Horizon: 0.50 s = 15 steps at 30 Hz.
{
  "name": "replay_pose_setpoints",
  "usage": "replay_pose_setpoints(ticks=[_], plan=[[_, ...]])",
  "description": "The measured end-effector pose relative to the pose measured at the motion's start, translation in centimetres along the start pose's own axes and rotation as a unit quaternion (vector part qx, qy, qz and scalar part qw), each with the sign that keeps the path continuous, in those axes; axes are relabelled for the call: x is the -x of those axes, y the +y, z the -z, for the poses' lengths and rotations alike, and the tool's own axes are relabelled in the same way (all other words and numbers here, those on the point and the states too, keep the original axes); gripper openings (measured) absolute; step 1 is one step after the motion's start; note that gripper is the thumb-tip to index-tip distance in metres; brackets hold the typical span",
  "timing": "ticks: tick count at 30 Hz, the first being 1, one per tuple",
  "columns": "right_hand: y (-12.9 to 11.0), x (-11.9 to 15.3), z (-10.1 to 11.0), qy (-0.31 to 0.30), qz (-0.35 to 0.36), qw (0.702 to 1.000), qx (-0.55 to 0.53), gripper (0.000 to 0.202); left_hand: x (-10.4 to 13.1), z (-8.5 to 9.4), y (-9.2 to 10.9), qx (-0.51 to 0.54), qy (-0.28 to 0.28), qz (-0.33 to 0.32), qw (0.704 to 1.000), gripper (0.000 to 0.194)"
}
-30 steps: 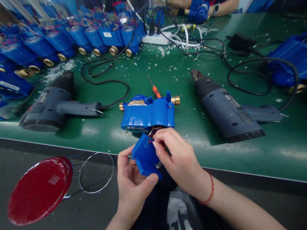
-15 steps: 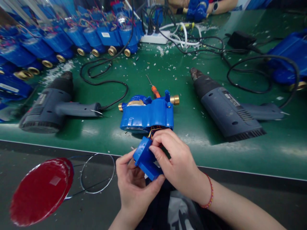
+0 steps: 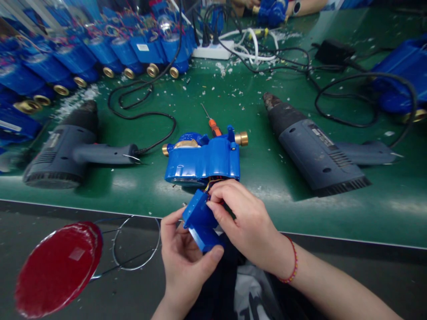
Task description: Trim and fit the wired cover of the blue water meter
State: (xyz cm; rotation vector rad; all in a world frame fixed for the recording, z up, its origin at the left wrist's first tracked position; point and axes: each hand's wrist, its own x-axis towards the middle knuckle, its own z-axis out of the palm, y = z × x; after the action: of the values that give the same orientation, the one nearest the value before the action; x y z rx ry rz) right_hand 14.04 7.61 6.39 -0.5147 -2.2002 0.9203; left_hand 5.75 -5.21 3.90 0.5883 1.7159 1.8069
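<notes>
In the head view, the left hand (image 3: 182,262) grasps a blue plastic cover (image 3: 200,213) before the brass-ended meter (image 3: 202,162), which lies near the edge of the green table (image 3: 280,206). The right hand (image 3: 248,222) is pinched at the cover's upper edge, its exact grip hidden. Thin wires (image 3: 208,183) bridge the gap; drawing the cover away could strain them, and careless folding could crush them.

Left hand (image 3: 188,253) palm up, fingers curled; right hand (image 3: 242,218) palm down, thumb and forefinger pinched.
</notes>
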Motion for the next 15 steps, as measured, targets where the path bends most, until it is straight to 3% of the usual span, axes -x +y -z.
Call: replay_pose_setpoints(ticks=[4,7,12,15], plan=[[0.8,0.1,0.5,0.018,0.057,0.997,0.050,0.012,-0.3,0.3,-0.3,0.106,0.015,0.046,0.993,0.064],[1.5,0.2,1.0,0.056,0.101,0.989,0.089,0.010,-0.9,0.9,-0.6,0.204,0.000,0.069,0.977,0.051],[1.5,0.9,1.3,0.094,0.076,0.990,0.076,0.012,-1.3,2.1,-0.9,0.262,-0.028,0.104,0.959,0.041],[1.0,1.4,1.2,0.071,0.080,0.992,0.060,0.011,-1.2,2.2,-0.9,0.261,-0.036,0.099,0.960,0.042]])
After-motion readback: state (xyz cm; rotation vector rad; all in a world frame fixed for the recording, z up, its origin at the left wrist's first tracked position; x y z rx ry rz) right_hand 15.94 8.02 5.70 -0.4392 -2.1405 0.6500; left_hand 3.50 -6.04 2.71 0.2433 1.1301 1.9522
